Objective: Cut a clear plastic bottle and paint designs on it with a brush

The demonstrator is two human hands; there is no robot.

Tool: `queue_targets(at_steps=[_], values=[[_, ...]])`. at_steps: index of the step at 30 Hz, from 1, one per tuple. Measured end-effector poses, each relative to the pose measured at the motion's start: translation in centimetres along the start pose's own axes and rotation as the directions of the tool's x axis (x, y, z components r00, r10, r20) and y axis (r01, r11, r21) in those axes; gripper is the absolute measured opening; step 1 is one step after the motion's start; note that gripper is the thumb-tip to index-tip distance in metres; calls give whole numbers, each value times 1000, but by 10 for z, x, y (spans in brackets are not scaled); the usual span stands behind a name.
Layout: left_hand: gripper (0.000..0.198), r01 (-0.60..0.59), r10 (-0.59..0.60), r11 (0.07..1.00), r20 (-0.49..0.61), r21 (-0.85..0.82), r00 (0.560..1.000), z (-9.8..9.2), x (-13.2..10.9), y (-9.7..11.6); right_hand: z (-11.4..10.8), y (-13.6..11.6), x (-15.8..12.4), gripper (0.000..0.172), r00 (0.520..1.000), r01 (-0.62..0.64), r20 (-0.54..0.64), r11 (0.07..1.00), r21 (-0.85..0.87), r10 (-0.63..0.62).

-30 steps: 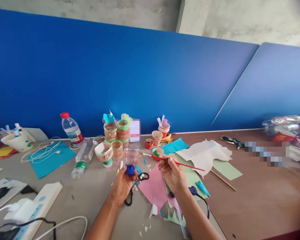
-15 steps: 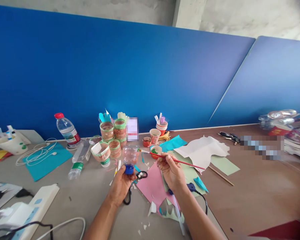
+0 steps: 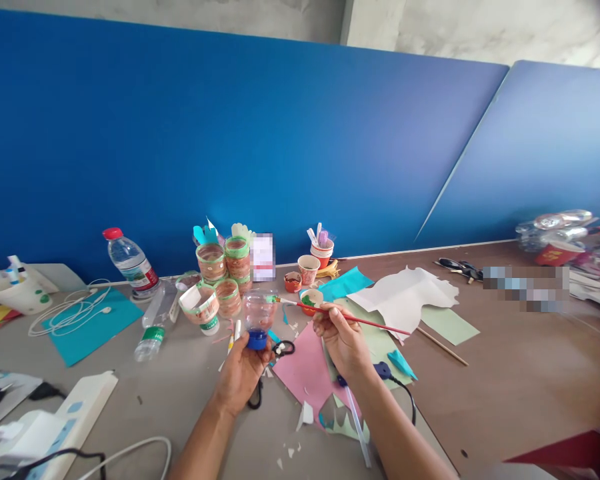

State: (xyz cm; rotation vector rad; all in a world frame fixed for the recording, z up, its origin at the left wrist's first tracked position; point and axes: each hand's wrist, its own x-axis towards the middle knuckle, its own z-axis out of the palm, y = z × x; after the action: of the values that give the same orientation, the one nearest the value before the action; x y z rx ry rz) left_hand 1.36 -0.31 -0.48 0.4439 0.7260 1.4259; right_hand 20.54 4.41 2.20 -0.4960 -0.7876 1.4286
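My left hand (image 3: 243, 373) is closed around the blue-capped neck of a cut plastic bottle top (image 3: 260, 311), held cap down with its clear, wide end up. My right hand (image 3: 344, 339) pinches a paintbrush (image 3: 375, 323) by its red handle. Green paint coats the bristles, which meet the bottle top's right side near the rim; whether they press on it I cannot tell. Just behind the brush stands a small paper cup with green paint (image 3: 311, 301). A cup of brownish-red paint (image 3: 293, 283) is beside it.
Painted bottle pieces (image 3: 212, 261) stand stacked behind my left hand. Pink paper (image 3: 303, 363), white paper (image 3: 405, 293), scraps and a blue glue gun (image 3: 381, 371) lie around my right hand. Bottles (image 3: 130, 263) and a power strip (image 3: 73, 427) are at the left.
The brush tip has shifted slightly left against the bottle top's rim. Both hands keep their holds, and the whole view has tilted a little.
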Motion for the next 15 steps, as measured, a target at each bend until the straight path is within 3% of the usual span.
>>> queue_targets(at_steps=[15], values=[[32, 104, -88, 989, 150, -107, 985, 1, -6, 6, -3, 3, 2, 17, 999, -19, -28, 1000, 11, 20]])
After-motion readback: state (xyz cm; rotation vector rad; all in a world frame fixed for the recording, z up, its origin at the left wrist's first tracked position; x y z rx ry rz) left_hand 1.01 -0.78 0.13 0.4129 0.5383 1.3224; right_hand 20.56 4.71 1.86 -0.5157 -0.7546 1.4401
